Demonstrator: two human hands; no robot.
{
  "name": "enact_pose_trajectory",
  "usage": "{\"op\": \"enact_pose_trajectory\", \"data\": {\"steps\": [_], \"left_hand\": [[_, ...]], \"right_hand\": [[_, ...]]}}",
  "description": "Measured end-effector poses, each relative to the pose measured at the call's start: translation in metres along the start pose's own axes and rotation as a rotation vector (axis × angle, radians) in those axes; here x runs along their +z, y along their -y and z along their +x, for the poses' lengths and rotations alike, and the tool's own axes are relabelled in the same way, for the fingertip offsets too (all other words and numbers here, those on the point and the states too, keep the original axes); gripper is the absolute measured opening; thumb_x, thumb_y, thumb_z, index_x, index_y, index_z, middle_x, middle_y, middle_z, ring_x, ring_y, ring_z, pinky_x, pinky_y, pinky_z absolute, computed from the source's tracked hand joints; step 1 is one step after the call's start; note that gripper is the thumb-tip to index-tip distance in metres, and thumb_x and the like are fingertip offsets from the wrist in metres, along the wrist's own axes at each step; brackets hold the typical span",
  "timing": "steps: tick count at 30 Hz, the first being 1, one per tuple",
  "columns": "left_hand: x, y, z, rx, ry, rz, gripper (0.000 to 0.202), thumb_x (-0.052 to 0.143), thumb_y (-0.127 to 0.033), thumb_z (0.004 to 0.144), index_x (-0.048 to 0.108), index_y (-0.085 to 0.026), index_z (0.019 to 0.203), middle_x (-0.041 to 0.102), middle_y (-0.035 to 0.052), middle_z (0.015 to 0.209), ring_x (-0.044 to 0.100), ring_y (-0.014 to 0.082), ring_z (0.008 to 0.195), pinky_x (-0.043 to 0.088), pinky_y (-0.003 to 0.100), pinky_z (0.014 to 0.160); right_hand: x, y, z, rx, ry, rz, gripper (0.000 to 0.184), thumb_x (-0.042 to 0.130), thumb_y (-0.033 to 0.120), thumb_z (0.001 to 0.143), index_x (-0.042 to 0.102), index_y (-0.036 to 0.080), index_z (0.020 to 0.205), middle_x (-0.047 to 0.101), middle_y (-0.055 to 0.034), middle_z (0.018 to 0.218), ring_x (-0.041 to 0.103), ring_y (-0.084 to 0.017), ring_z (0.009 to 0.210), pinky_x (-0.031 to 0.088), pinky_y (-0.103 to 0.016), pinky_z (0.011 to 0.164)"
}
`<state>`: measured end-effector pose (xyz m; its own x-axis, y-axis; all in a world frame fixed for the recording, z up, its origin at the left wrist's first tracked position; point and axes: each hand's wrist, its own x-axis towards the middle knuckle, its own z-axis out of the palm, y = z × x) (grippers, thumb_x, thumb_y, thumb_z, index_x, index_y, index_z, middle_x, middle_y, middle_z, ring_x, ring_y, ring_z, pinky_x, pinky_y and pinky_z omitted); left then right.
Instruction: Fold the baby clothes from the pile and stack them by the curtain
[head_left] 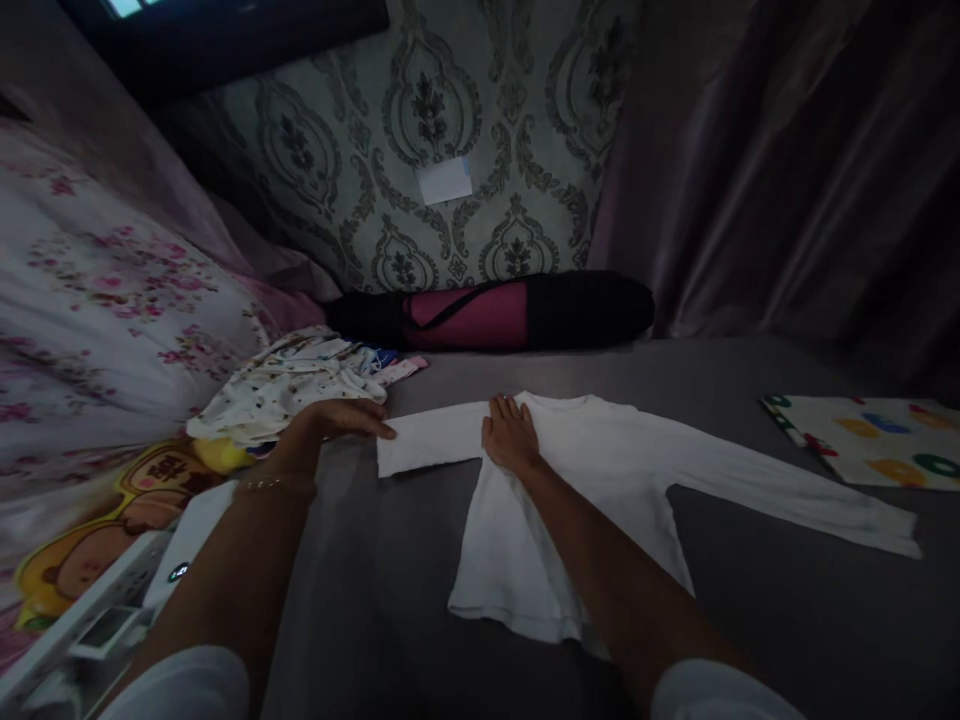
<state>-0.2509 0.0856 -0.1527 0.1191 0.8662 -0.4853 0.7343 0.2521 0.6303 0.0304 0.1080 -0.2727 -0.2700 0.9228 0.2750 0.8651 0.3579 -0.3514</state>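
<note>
A white long-sleeved shirt (600,450) lies spread on a grey surface, its neckline away from me and its right-hand sleeve stretched out to the side. My left hand (349,418) is at the cuff of the left-hand sleeve, with its fingertips closed on the upper corner. That sleeve lies straight out to the left. Flat on the shirt at the left shoulder seam, my right hand (510,432) presses down with its fingers extended. My right forearm crosses over the shirt's body and hides part of it and of the hem.
Crumpled printed clothes (300,375) lie beyond my left hand. A black and pink long bag (487,315) rests against the patterned wall. At right is a colourful printed folded item (877,440). White devices (120,620) and a yellow cartoon cushion (97,550) stand at lower left.
</note>
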Motion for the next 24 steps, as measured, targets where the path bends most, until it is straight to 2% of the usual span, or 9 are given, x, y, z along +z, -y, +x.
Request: {"op": "enact_pose_trajectory", "data": {"steps": [3, 7, 10, 13, 15, 17, 20, 24], "left_hand": [[0.003, 0.018, -0.010, 0.031, 0.086, -0.226, 0.036, 0.079, -0.042, 0.054, 0.061, -0.018, 0.074, 0.062, -0.0005, 0.077, 0.058, 0.0166, 0.078, 0.045, 0.023, 0.072], [0.012, 0.035, -0.012, -0.019, -0.112, -0.432, 0.045, 0.082, -0.038, 0.049, 0.057, -0.020, 0.082, 0.060, -0.0031, 0.077, 0.059, 0.0148, 0.074, 0.045, 0.023, 0.066], [0.020, 0.045, -0.009, -0.110, -0.238, -0.515, 0.048, 0.085, -0.040, 0.045, 0.056, -0.019, 0.078, 0.059, -0.0042, 0.070, 0.057, 0.0136, 0.067, 0.044, 0.023, 0.061], [0.028, 0.051, -0.008, -0.138, -0.203, -0.552, 0.047, 0.085, -0.042, 0.044, 0.063, -0.017, 0.077, 0.064, -0.0001, 0.073, 0.058, 0.0157, 0.070, 0.045, 0.024, 0.062], [0.031, 0.054, -0.010, -0.145, -0.181, -0.529, 0.045, 0.084, -0.043, 0.045, 0.066, -0.015, 0.075, 0.065, 0.0019, 0.072, 0.057, 0.0158, 0.067, 0.043, 0.024, 0.058], [0.034, 0.056, -0.012, -0.151, -0.214, -0.502, 0.042, 0.083, -0.043, 0.046, 0.064, -0.015, 0.071, 0.062, 0.0008, 0.066, 0.054, 0.0142, 0.062, 0.041, 0.023, 0.054], [0.039, 0.057, -0.011, -0.163, -0.362, -0.483, 0.037, 0.079, -0.042, 0.052, 0.061, -0.016, 0.071, 0.057, -0.0021, 0.061, 0.053, 0.0133, 0.059, 0.040, 0.022, 0.052], [0.048, 0.052, -0.004, -0.221, -0.632, -0.366, 0.020, 0.060, -0.036, 0.073, 0.056, -0.018, 0.079, 0.054, -0.0026, 0.060, 0.054, 0.0147, 0.057, 0.041, 0.023, 0.051]], "right_hand": [[0.003, -0.001, 0.001, 0.004, -0.009, 0.000, 0.052, 0.030, 0.029, 0.095, 0.042, 0.008, 0.141, 0.039, -0.0119, 0.149, 0.029, -0.025, 0.138, 0.010, -0.043, 0.113], [0.004, -0.003, 0.002, -0.013, -0.025, -0.008, 0.052, 0.033, 0.030, 0.095, 0.041, 0.007, 0.141, 0.038, -0.0149, 0.149, 0.030, -0.026, 0.137, 0.013, -0.042, 0.112], [0.001, -0.006, 0.000, -0.068, -0.088, -0.010, 0.050, 0.036, 0.031, 0.095, 0.041, 0.010, 0.140, 0.038, -0.0156, 0.148, 0.031, -0.027, 0.135, 0.018, -0.043, 0.110], [-0.003, -0.007, -0.001, -0.159, -0.116, 0.001, 0.045, 0.036, 0.032, 0.096, 0.047, 0.014, 0.136, 0.044, -0.0135, 0.144, 0.036, -0.025, 0.131, 0.021, -0.042, 0.109], [-0.004, -0.008, -0.001, -0.206, -0.094, 0.016, 0.042, 0.033, 0.032, 0.098, 0.050, 0.016, 0.133, 0.049, -0.0119, 0.140, 0.039, -0.023, 0.129, 0.023, -0.039, 0.107], [-0.003, -0.007, -0.001, -0.208, -0.048, 0.027, 0.043, 0.028, 0.032, 0.099, 0.052, 0.016, 0.132, 0.051, -0.0109, 0.139, 0.040, -0.022, 0.129, 0.024, -0.038, 0.107], [0.000, -0.005, -0.001, -0.174, -0.008, 0.016, 0.047, 0.024, 0.034, 0.100, 0.051, 0.014, 0.133, 0.051, -0.0099, 0.140, 0.037, -0.023, 0.133, 0.022, -0.039, 0.109], [0.000, -0.002, -0.001, -0.154, 0.006, -0.020, 0.049, 0.025, 0.034, 0.099, 0.048, 0.013, 0.137, 0.047, -0.0090, 0.144, 0.033, -0.022, 0.136, 0.017, -0.040, 0.111]]}}
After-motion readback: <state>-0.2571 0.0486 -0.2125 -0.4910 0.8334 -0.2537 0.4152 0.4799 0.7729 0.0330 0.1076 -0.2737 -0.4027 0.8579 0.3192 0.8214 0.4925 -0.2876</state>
